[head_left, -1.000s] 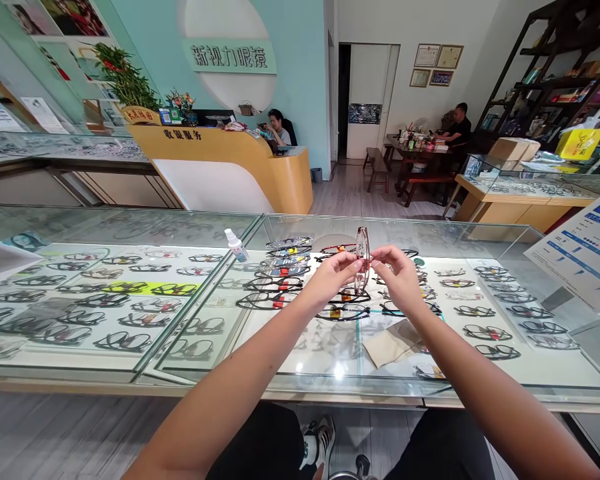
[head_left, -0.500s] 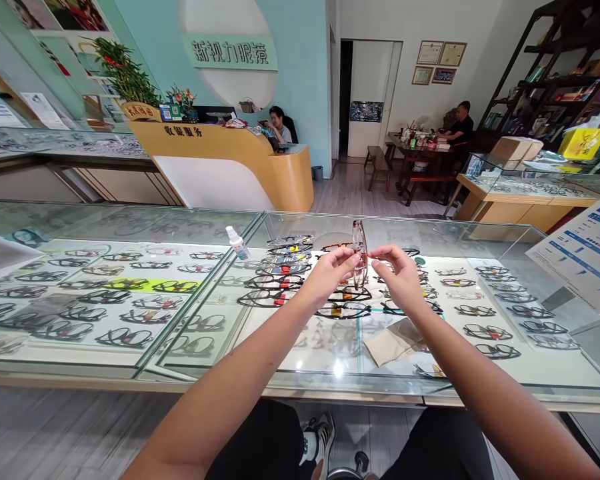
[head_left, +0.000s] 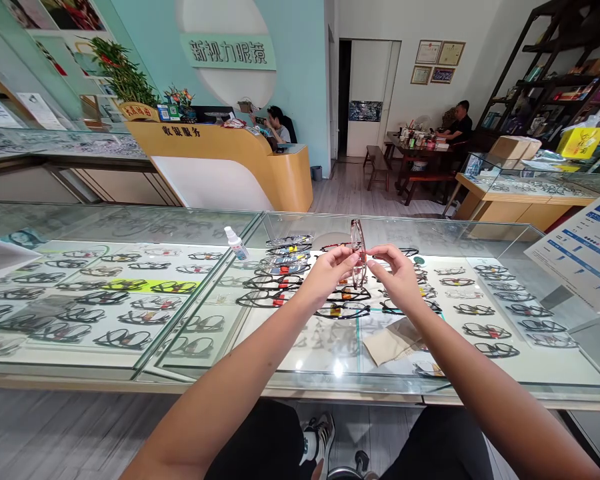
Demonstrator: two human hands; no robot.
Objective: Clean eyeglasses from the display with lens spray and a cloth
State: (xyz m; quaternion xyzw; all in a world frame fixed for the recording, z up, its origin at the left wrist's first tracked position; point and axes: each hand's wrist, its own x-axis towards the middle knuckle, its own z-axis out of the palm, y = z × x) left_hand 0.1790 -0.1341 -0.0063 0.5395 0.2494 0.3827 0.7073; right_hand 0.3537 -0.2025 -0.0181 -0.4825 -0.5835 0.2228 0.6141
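Note:
I hold a pair of glasses with a reddish translucent frame [head_left: 359, 241] upright above the glass counter [head_left: 300, 373]. My left hand [head_left: 333, 272] pinches the frame from the left, and my right hand [head_left: 397, 275] pinches it from the right, fingertips almost meeting at its middle. Under my hands, several black frames with coloured tags [head_left: 280, 280] lie in rows on the counter top. A beige cleaning cloth [head_left: 393, 341] rests on the glass just below my right wrist.
A small white spray bottle [head_left: 237, 243] stands on the counter to the left. Display cases below hold many frames. A printed sign [head_left: 583, 250] leans at the right. One person sits behind the yellow reception desk [head_left: 230, 163], another at a far table [head_left: 420, 150].
The glasses and both hands have risen slightly and shifted a little left; the pinching grip stays the same.

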